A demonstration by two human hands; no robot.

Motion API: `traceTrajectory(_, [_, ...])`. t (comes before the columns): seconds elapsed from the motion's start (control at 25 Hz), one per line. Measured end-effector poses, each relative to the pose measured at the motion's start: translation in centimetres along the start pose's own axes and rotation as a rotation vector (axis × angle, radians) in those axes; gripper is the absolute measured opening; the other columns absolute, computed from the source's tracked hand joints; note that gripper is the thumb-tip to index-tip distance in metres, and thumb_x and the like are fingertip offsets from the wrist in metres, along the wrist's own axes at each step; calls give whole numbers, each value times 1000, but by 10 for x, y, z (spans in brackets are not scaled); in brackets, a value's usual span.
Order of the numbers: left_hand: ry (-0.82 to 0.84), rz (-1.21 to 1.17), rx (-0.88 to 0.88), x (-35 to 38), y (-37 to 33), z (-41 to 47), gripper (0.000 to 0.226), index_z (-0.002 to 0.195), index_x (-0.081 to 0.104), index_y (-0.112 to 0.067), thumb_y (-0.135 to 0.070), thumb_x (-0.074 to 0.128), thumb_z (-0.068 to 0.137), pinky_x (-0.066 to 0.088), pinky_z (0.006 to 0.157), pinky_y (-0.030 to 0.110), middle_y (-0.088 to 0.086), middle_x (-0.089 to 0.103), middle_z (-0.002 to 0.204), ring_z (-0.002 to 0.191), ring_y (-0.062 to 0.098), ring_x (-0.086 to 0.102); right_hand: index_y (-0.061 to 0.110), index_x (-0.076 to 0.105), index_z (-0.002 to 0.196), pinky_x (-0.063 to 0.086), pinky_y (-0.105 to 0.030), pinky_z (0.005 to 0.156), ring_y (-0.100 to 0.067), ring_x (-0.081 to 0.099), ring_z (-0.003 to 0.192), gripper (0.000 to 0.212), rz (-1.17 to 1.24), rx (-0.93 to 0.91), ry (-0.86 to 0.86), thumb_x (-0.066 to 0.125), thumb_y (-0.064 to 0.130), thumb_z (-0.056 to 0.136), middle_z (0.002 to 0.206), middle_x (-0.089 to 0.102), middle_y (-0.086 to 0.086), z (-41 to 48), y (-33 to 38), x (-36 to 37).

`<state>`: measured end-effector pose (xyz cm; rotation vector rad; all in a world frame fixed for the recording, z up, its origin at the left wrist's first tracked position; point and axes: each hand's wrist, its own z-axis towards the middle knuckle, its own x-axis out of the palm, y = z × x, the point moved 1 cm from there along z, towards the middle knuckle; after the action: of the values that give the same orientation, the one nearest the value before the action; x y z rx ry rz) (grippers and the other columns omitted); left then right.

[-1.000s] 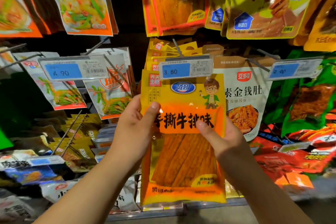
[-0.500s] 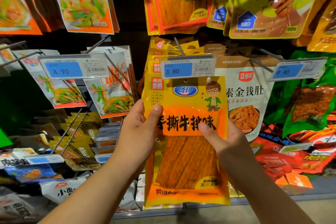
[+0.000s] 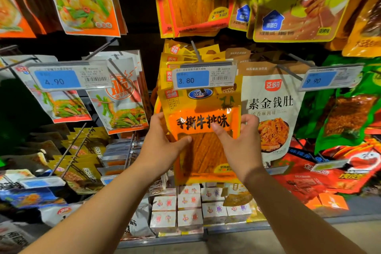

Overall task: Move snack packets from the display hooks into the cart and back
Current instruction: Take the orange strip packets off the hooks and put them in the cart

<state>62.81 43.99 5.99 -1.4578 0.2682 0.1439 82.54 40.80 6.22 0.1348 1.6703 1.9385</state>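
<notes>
A yellow and orange snack packet (image 3: 203,150) with black lettering is held up against the middle display hook (image 3: 195,51). Its top edge sits behind the 3.80 price tag (image 3: 204,77), in front of several matching packets on that hook. My left hand (image 3: 162,142) grips the packet's left edge, thumb across the front. My right hand (image 3: 237,142) grips its right edge, thumb on the lettering. Whether the packet's hole is on the hook is hidden by the tag. No cart is in view.
Neighbouring hooks carry other packets: a white pouch (image 3: 272,113) to the right, vegetable-print packets (image 3: 121,105) to the left under a 4.90 tag (image 3: 68,77). Larger packets (image 3: 195,0) hang above. Small white boxes (image 3: 185,208) fill the shelf below.
Both hands have pushed the packet up and away toward the hook; its top, earlier below the 3.80 tag, now sits behind it. The arms are stretched further out.
</notes>
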Motion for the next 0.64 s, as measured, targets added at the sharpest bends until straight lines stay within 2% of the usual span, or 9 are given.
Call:
traceTrajectory(0.08, [3, 49, 8, 5, 8, 2, 52, 121, 52, -30, -11, 83, 85, 56, 87, 23, -17, 74, 104, 97, -4, 70, 24, 37, 109, 45, -9, 62, 3, 59, 79, 55, 14, -43, -33, 81, 42, 81, 91, 57, 6, -3, -7, 5])
traceTrajectory(0.16, [50, 58, 36, 8, 16, 1, 38, 113, 60, -36, -14, 80, 89, 54, 81, 12, -24, 76, 100, 98, -8, 69, 28, 34, 117, 46, -4, 73, 5, 62, 93, 59, 79, -65, -8, 80, 41, 82, 105, 61, 7, -4, -16, 7])
traceTrajectory(0.24, [41, 41, 55, 8, 20, 1, 29, 108, 64, -37, -15, 77, 92, 51, 73, 5, -31, 75, 97, 95, -11, 69, 35, 32, 123, 47, -8, 86, 6, 59, 107, 66, 72, -124, 17, 82, 37, 81, 118, 57, 11, -4, -27, 4])
traceTrajectory(0.32, [-56, 64, 76, 5, 24, 5, 21, 101, 66, -35, -18, 76, 93, 49, 70, 4, -28, 75, 94, 90, -9, 69, 37, 39, 123, 51, -11, 83, 4, 57, 107, 59, -61, -190, 58, 82, 35, 83, 117, 51, 19, 2, -36, 0])
traceTrajectory(0.36, [-117, 93, 75, 5, 25, 10, 17, 97, 66, -33, -21, 77, 93, 49, 69, 5, -24, 75, 91, 87, -7, 69, 35, 45, 123, 53, -14, 79, 0, 58, 104, 52, -154, -212, 95, 80, 34, 85, 113, 50, 19, 7, -39, -1])
traceTrajectory(0.44, [-194, 157, 17, 5, 29, 22, 10, 96, 68, -26, -29, 76, 93, 53, 71, 18, -13, 75, 89, 86, 0, 69, 31, 53, 123, 52, -18, 72, -5, 60, 92, 42, -298, -220, 160, 77, 34, 88, 108, 53, 13, 19, -42, 2])
traceTrajectory(0.56, [-148, 236, -61, 10, 32, 30, 25, 105, 71, -16, -39, 74, 93, 60, 84, 40, -2, 75, 101, 95, 17, 71, 29, 51, 109, 45, -24, 64, -6, 54, 74, 29, -349, -199, 174, 74, 30, 91, 86, 52, 11, 30, -41, 8])
traceTrajectory(0.64, [-129, 280, -35, 12, 29, 30, 25, 103, 71, -18, -41, 73, 93, 59, 86, 40, -3, 75, 100, 95, 19, 71, 27, 50, 103, 47, -32, 66, -10, 52, 73, 22, -365, -204, 160, 70, 27, 94, 83, 49, 12, 31, -39, 9])
